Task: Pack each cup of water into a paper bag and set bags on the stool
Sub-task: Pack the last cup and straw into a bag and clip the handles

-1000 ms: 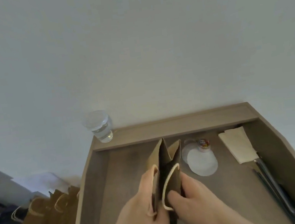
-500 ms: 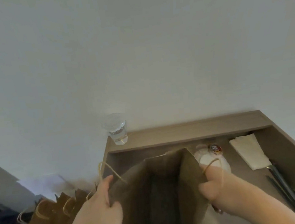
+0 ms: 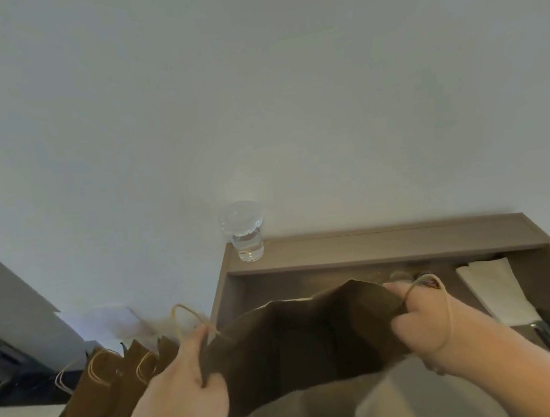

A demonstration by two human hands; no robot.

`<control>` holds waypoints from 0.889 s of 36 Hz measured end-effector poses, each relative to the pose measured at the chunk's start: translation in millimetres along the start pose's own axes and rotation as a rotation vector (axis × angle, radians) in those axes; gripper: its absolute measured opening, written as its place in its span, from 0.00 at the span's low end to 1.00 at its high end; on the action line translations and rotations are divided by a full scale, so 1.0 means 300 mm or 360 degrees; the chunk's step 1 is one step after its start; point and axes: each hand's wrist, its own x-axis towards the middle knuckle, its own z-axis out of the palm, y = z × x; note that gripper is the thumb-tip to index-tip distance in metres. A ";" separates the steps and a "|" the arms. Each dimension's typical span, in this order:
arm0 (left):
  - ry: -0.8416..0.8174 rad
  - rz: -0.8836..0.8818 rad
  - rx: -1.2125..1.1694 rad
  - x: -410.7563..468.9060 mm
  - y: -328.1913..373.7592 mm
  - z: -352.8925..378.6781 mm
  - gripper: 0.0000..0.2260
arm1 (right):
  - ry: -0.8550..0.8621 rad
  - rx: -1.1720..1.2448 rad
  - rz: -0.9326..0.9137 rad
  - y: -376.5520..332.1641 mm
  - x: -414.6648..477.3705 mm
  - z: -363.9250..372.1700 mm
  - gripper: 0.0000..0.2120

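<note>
- While the left hand [image 3: 184, 386] pinches the near-left rim of an open brown paper bag [image 3: 303, 345], the right hand [image 3: 427, 321] grips the right rim, a cord handle [image 3: 445, 312] looped over it.
- Low in the centre of the frame, the bag's mouth gapes between both hands.
- Above it, a lidded clear cup of water [image 3: 245, 232] stands upright on the wooden ledge [image 3: 390, 241].
- At lower left, more paper bags [image 3: 115, 381] cluster.
- At right lies a folded napkin [image 3: 495, 289].
</note>
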 end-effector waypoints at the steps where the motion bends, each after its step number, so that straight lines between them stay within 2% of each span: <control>1: -0.0027 0.0022 -0.0008 -0.003 0.003 -0.001 0.26 | -0.0066 0.0077 -0.0018 -0.005 0.018 0.011 0.35; 5: -0.0227 0.0131 -0.0027 -0.008 0.016 0.012 0.26 | -0.0383 0.0201 -0.0128 -0.067 0.063 0.081 0.29; 7: -0.0287 0.0124 -0.0061 0.008 0.013 0.016 0.25 | -0.0544 0.0223 -0.0224 -0.085 0.084 0.072 0.30; 11: -0.0326 0.0138 -0.0086 0.040 -0.022 0.013 0.23 | -0.0793 0.0041 -0.0578 -0.058 0.089 -0.097 0.33; 13: -0.0322 0.0152 -0.0081 0.055 -0.030 0.020 0.23 | -0.0790 0.0267 -0.0673 -0.056 0.081 -0.207 0.29; 15: -0.0337 0.0157 -0.0050 0.068 -0.030 0.030 0.21 | -0.0579 0.0532 -0.0733 -0.087 0.104 -0.281 0.19; 17: -0.0325 0.0162 -0.0013 0.076 -0.021 0.039 0.21 | -0.0098 0.0459 -0.0748 -0.184 0.166 -0.300 0.11; 19: -0.0289 0.0162 -0.0009 0.075 -0.013 0.048 0.22 | 0.0310 0.0332 -0.0748 -0.317 0.247 -0.269 0.10; 20: -0.0291 0.0170 -0.0015 0.074 -0.008 0.056 0.22 | 0.0368 0.0332 -0.0746 -0.386 0.285 -0.245 0.14; 23: -0.0262 0.0177 0.0033 0.087 0.009 0.076 0.21 | 0.0260 0.0239 -0.0688 -0.554 0.407 -0.170 0.37; 25: -0.0242 0.0216 0.0046 0.098 0.006 0.085 0.22 | 0.0220 0.0099 -0.0608 -0.646 0.483 -0.130 0.48; 28: -0.0289 0.0206 0.0078 0.101 0.004 0.085 0.23 | 0.0215 -0.0009 -0.0505 -0.742 0.575 -0.082 0.52; 32: -0.0292 0.0231 0.0051 0.094 -0.010 0.081 0.22 | 0.0238 -0.0106 -0.0485 -0.778 0.669 -0.044 0.49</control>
